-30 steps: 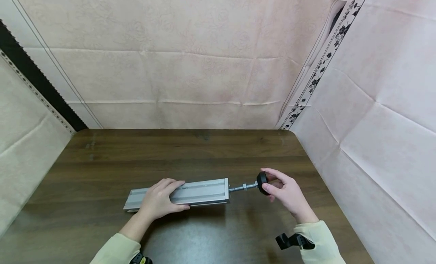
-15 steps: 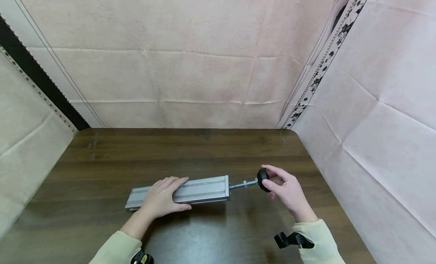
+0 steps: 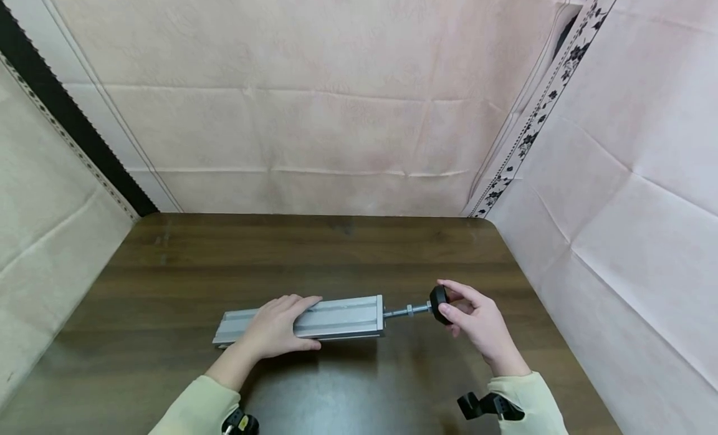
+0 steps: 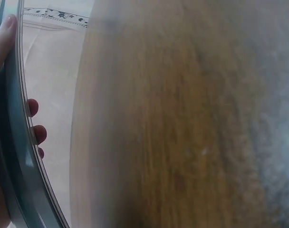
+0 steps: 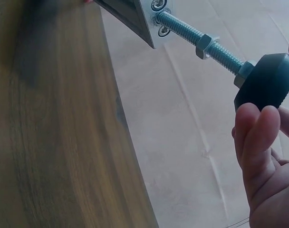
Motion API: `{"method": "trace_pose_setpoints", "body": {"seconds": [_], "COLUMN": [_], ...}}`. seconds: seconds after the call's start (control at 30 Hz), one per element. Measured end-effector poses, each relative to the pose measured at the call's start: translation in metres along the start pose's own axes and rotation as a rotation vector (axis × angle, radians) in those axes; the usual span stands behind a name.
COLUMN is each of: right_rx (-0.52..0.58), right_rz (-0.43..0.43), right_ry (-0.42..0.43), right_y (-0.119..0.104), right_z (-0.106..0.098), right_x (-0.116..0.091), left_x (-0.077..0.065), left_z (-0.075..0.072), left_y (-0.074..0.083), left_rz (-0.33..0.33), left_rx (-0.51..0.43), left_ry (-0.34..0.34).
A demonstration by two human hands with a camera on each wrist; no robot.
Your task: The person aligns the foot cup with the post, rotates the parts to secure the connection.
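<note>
Over the table (image 3: 303,251), I see the left hand (image 3: 276,329) gripping the bar (image 3: 344,318) near its middle; from the bar's three-o'clock end a rod (image 3: 397,313) runs to the knob (image 3: 439,305), which the right hand (image 3: 475,321) pinches from three o'clock.

I'm at a screened-off, wood-grained table (image 3: 314,251), room type unclear: creased pale sheeting (image 3: 336,133) fills the frame's top and sides.

The head view looks forward and down; close wrist views share the metal bar (image 3: 339,318).
</note>
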State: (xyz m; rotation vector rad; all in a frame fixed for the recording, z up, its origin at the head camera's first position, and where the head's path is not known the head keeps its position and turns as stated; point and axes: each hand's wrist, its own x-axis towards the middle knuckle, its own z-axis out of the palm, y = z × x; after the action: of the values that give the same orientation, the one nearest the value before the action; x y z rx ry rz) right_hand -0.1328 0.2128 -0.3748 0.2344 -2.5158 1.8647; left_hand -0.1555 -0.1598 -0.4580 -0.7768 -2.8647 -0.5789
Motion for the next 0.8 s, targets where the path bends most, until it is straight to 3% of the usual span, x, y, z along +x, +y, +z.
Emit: {"method": "trace_pose_setpoints", "body": {"seconds": [0.4,0.8], "right_rx": [0.016,0.030], "right_rz": [0.008,0.009], "right_ry": [-0.003,-0.020], "right_y": [0.0020,0.0066], "right_z": [-0.0002,-0.0004], "right_x": [0.0014,0.0011], "left_x": [0.0029,0.0044], "left_z": [-0.0036,-0.0021], "left_y": [-0.0007,-0.0029], "left_rz": [0.030,0.048], "left_rx": [-0.006,-0.009], "left_ry": [-0.030,-0.012]}}
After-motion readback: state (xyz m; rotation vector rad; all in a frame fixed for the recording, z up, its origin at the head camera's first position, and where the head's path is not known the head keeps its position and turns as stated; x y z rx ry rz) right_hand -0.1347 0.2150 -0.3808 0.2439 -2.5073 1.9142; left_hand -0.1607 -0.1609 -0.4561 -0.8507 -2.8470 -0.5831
